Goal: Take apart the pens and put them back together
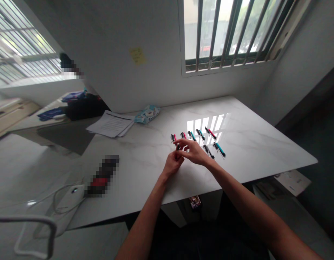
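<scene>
My left hand [173, 164] is closed low over the white marble-patterned table [248, 159], and a small black pen part [178, 147] sticks up from its fingers. Over it curves my right hand [194, 151], thumb and fingers around the same black piece; its lower end is hidden. Just behind the hands lie a red-and-black pen [175, 137] and another red one [184, 135], partly covered. A row of pens in parts continues rightward: two teal pens [201, 134] and a red pen [211, 133]. Nearer are a black pen [209, 151] and a teal pen [219, 148], with thin refills beside them.
Printed papers [113, 123] and a blue-white soft packet [147, 114] lie at the back left. A blurred dark-and-red object [103, 177] and a white device with a cable [72, 195] are at the left. Below the table edge shows a lit phone [195, 202].
</scene>
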`<state>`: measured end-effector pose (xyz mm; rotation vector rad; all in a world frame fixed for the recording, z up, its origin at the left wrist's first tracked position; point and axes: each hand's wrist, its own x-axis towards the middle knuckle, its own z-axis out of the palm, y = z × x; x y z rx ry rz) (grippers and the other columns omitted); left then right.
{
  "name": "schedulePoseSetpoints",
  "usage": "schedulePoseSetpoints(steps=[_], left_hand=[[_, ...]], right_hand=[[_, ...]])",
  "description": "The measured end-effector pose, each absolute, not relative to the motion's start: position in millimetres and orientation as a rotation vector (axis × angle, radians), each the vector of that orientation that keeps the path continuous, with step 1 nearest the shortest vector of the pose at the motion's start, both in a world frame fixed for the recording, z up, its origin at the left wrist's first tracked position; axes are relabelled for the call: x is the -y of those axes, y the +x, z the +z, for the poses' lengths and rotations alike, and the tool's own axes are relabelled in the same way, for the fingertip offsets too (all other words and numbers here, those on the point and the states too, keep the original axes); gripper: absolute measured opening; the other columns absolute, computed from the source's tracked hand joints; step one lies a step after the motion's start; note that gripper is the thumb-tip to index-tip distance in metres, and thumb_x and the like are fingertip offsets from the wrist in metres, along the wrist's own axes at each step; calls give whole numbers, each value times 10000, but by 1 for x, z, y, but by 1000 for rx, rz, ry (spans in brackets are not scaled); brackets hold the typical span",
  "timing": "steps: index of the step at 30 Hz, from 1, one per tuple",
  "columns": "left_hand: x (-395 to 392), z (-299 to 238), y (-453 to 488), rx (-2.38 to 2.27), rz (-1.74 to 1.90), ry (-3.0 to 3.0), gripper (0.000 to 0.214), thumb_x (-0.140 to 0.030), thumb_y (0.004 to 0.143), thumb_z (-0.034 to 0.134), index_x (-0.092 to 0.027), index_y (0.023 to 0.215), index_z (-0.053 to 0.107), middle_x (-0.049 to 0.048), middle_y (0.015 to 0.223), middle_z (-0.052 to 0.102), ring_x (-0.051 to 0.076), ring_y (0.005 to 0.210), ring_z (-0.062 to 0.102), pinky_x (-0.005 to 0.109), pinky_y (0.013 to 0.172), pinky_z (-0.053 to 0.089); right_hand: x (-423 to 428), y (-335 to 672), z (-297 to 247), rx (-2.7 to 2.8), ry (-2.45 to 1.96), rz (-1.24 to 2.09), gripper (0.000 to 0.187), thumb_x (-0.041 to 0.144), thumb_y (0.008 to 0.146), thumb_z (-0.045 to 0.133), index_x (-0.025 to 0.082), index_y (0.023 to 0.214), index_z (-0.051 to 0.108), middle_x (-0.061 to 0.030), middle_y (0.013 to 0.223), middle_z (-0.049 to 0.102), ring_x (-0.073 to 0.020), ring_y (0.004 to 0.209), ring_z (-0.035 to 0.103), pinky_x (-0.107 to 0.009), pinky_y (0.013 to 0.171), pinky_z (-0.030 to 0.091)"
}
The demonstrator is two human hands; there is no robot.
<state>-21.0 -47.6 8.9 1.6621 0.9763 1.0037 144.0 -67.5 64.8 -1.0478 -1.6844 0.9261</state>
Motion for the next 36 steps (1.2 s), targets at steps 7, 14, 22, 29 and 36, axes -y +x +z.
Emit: schedulePoseSetpoints(steps=[7, 14, 22, 29, 36], left_hand=[[49, 11, -20, -976, 947, 1631, 319, -407, 729, 696, -188, 663, 473, -54, 599, 406, 91, 580, 332, 240, 536, 280], [49, 12, -20, -983, 959, 1637, 289, -385, 721, 679, -191, 672, 470, -50, 612, 422, 94, 588, 342, 243, 544, 292], [47, 10, -20, -994, 981, 1613, 311, -384, 704, 686, -195, 637, 449, -58, 595, 383, 89, 579, 313, 242, 533, 268], [47, 10, -19, -993, 982, 1573, 299, -374, 703, 697, -191, 653, 466, -56, 602, 402, 91, 583, 329, 241, 537, 277], [45, 4, -21, -1019, 976, 1584, 278, -345, 699, 672, -201, 640, 442, -60, 593, 374, 90, 576, 297, 248, 531, 245]], right_hand=[[67, 147, 67, 1714, -1047, 934, 443, 193, 810, 712, 234, 1251, 694, -24, 974, 741, -156, 874, 669, -311, 780, 519], [64, 148, 64, 1729, -1047, 925, 455, 213, 818, 730, 242, 1270, 691, -35, 1014, 746, -160, 896, 674, -314, 790, 540], [62, 147, 63, 1709, -1026, 950, 438, 208, 849, 701, 232, 1286, 695, -47, 1015, 753, -159, 896, 696, -325, 818, 582], [63, 146, 66, 1667, -1009, 1005, 442, 201, 819, 730, 217, 1260, 699, -49, 1004, 744, -167, 902, 702, -338, 817, 612], [62, 145, 65, 1593, -930, 1138, 468, 221, 821, 747, 217, 1284, 678, -72, 1093, 749, -169, 939, 726, -367, 885, 630]])
